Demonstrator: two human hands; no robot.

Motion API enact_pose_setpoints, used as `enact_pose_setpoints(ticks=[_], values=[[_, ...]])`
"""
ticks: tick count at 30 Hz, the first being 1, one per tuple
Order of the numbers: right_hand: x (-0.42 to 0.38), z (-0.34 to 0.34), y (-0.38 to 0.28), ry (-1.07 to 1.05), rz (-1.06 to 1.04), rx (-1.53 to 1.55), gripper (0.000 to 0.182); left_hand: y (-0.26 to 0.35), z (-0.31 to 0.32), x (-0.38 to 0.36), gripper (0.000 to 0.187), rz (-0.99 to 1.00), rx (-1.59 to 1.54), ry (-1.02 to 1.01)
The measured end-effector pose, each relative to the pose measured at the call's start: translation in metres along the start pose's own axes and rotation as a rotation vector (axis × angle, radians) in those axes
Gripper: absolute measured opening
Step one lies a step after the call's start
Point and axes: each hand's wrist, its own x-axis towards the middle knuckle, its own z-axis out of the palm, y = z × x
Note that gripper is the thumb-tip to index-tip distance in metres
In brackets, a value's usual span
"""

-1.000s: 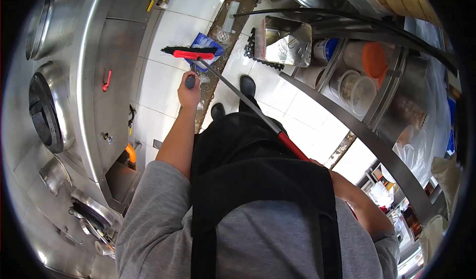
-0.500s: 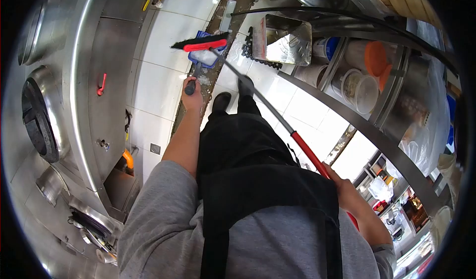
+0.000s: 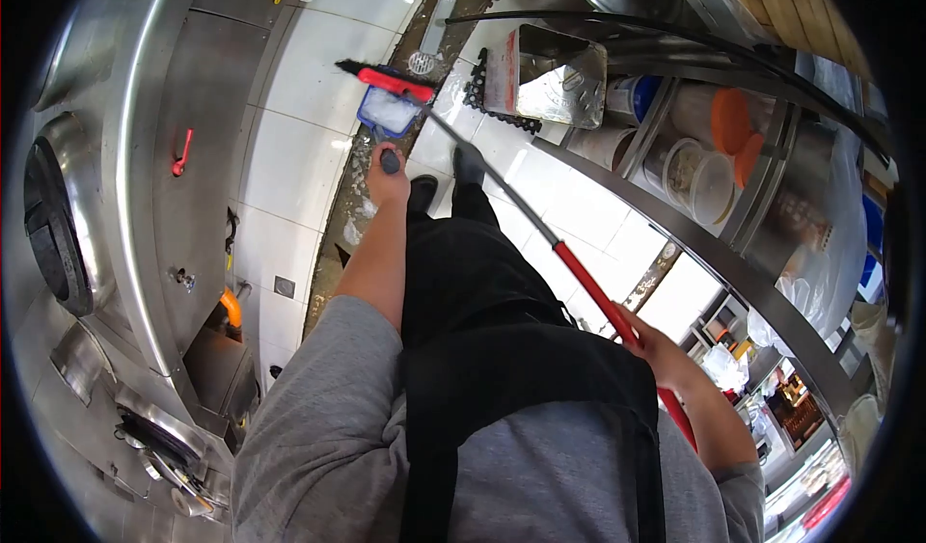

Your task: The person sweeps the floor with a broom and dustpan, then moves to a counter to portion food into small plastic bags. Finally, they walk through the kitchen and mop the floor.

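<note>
My left hand (image 3: 388, 178) is closed around the dark handle of a blue-rimmed skimmer or scoop (image 3: 389, 112), whose basin holds white, foamy or icy material. Its basin lies low over a wet brown floor channel. My right hand (image 3: 654, 348) grips the red part of a long broom handle (image 3: 598, 294). The pole runs up and left to a red broom head (image 3: 395, 84) with black bristles, which rests across the far edge of the blue basin. Small pale bits lie in the channel beside my left forearm.
Steel cooking equipment (image 3: 193, 157) with a red valve lines the left. At right, a steel shelf (image 3: 666, 239) holds plastic tubs, near a square metal tin (image 3: 559, 78) on a black mat. A round drain cover (image 3: 421, 63) sits beyond the broom. My dark shoes stand on white tiles.
The broom head has shifted slightly and tilted, showing more of the blue basin. My left hand and the scoop have moved a little. The drain cover now shows more fully.
</note>
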Motion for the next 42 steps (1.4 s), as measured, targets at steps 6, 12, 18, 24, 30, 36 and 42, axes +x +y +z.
enact_pose_setpoints(ticks=[6,12,18,24,30,36,42], values=[[-0.035,0.012,0.012,0.161,-0.174,-0.183,0.062,0.000,-0.004,-0.002,0.016,-0.003,0.026,-0.024],[0.031,-0.015,-0.053,0.074,0.070,-0.160,0.065,-0.006,-0.003,-0.003,0.019,0.030,-0.013,-0.018],[-0.016,-0.016,-0.027,-0.101,0.122,0.131,0.065,-0.009,-0.005,0.008,0.022,-0.031,0.012,-0.040],[0.001,0.005,-0.005,0.195,-0.220,-0.347,0.065,-0.020,-0.005,0.003,0.024,0.039,0.009,-0.025],[0.042,0.015,0.023,0.020,-0.258,-0.124,0.066,0.002,-0.015,-0.002,0.027,-0.040,0.151,-0.068],[-0.022,0.010,0.008,-0.152,0.022,0.030,0.073,-0.015,-0.028,0.008,0.024,-0.053,0.108,-0.088],[0.007,0.019,-0.030,0.099,0.052,-0.196,0.064,-0.024,-0.054,0.001,0.022,-0.018,0.020,-0.057]])
